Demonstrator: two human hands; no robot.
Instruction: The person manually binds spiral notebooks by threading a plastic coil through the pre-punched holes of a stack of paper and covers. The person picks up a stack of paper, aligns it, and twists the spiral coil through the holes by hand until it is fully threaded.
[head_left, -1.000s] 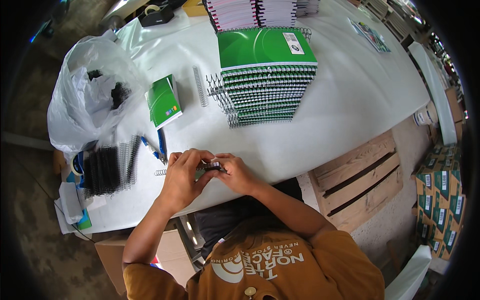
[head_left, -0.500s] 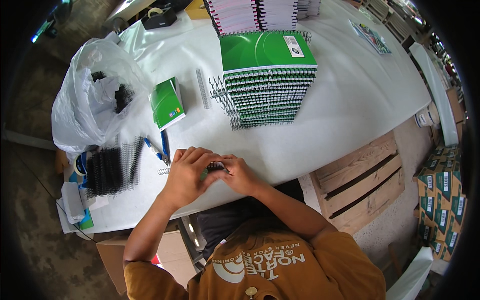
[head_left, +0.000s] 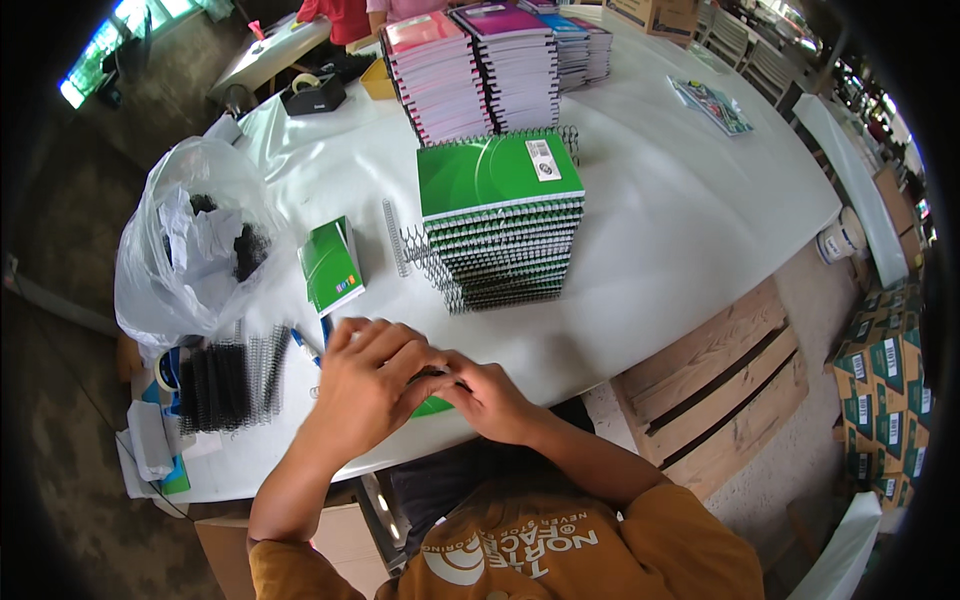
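Observation:
At the near edge of the table, my left hand (head_left: 372,378) and my right hand (head_left: 488,398) meet with bent, closed fingers on a small green notebook (head_left: 432,407). Most of that notebook is hidden, and so is the exact grip on its edge. Just beyond my left hand lie blue-handled pliers (head_left: 305,346), partly covered by it. A loose green notebook (head_left: 332,266) rests farther off, with a single wire spiral (head_left: 394,238) beside it. Right of these stands a tall stack of green spiral notebooks (head_left: 500,178), coils sticking out at its sides.
Black spiral coils (head_left: 222,385) lie in a pile at the left, below a clear plastic bag (head_left: 150,260) of scraps. Thicker bound books (head_left: 437,85) are stacked at the back, near a tape dispenser (head_left: 313,95). A wooden pallet (head_left: 710,385) is on the floor at right.
The view has tilted up, so the table's far end shows more. Green cover now appears below my fingers, which have shifted slightly on the notebook.

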